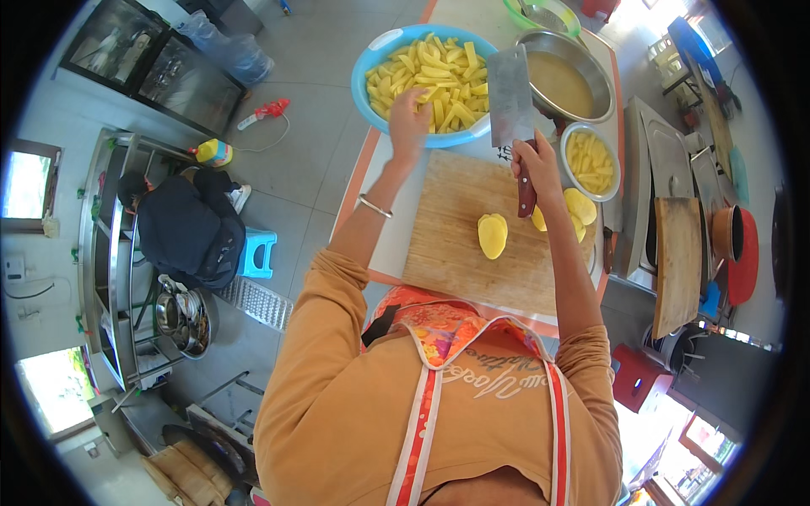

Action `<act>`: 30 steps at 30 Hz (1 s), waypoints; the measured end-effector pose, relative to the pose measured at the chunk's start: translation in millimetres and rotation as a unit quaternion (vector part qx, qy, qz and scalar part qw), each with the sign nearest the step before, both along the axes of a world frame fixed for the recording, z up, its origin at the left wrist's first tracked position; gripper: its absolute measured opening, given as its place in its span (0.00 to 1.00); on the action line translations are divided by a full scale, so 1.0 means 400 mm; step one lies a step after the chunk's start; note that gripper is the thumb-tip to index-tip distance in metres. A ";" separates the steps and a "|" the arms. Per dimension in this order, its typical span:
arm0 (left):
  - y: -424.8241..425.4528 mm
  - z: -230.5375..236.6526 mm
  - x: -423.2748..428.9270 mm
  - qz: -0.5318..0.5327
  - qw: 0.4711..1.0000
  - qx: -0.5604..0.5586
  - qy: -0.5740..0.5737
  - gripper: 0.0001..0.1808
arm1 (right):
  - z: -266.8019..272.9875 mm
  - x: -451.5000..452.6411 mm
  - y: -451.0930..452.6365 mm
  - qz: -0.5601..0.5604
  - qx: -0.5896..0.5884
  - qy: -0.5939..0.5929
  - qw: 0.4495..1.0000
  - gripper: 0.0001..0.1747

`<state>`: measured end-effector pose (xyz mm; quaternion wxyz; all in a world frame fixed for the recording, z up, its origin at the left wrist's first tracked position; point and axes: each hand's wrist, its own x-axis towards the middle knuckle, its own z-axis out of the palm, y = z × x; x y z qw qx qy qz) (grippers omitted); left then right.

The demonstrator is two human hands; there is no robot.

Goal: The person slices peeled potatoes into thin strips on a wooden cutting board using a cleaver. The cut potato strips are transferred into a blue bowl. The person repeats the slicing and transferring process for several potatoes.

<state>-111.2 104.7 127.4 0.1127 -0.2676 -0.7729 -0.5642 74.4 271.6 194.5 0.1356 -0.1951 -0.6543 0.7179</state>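
My right hand [535, 166] grips the dark red handle of a cleaver [511, 95], its broad blade pointing away from me beside the blue basin. My left hand [410, 123], slightly blurred, is over the near rim of a blue basin [362, 76] filled with cut potato sticks [443, 73]; its fingers are apart and no piece shows in them. On the wooden cutting board [452, 234] lies a small stack of potato slices [492, 236]. More peeled potato pieces [579, 205] are at the board's right, partly behind my right forearm.
A white bowl of potato sticks [590, 161], a steel basin of cloudy liquid [562, 82] and a green colander [550, 16] stand at the right and back. A knife [608, 246] lies right of the board. A person [186, 221] sits bent over at the left.
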 end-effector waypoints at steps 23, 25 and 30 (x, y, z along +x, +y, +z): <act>0.051 -0.273 0.441 -0.318 0.888 -0.315 -0.106 0.30 | -0.297 0.639 -0.224 -0.160 0.061 -0.266 0.949 0.05; 0.088 -0.288 0.407 -0.361 0.838 -0.398 -0.094 0.34 | -0.312 0.645 -0.228 -0.141 0.046 -0.282 0.948 0.05; 0.116 -0.299 0.363 -0.447 0.802 -0.381 -0.107 0.31 | -0.322 0.632 -0.218 -0.097 0.108 -0.256 0.956 0.05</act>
